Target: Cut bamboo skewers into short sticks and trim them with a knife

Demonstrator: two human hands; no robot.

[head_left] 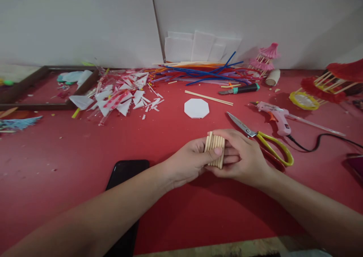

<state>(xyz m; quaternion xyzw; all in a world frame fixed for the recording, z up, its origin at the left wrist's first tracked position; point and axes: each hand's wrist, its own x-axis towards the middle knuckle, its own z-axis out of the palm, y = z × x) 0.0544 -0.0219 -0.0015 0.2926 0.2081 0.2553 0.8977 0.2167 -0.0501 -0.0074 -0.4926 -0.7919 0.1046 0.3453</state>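
Note:
Several short wooden sticks (pixel 215 145) lie side by side in a row between my two hands, above the red table. My left hand (pixel 195 156) is closed on them, its thumb pressed across their front. From the other side my right hand (pixel 244 156) wraps round the same sticks, its fingers curled behind and below them. Beyond the hands, a white octagonal piece (pixel 196 108) lies flat on the table. Two long thin sticks (pixel 208 98) rest just behind it. Scissors with yellow handles (pixel 273 147) lie beside my right hand.
A pink glue gun (pixel 276 117) with its cord is at right, near a cutter knife (pixel 241 89) and red and pink stick models (pixel 304 100). White and red scraps (pixel 121 94), pipe cleaners (pixel 204 75) and a brown frame (pixel 34 106) line the back. A black phone (pixel 127 170) lies under my left arm.

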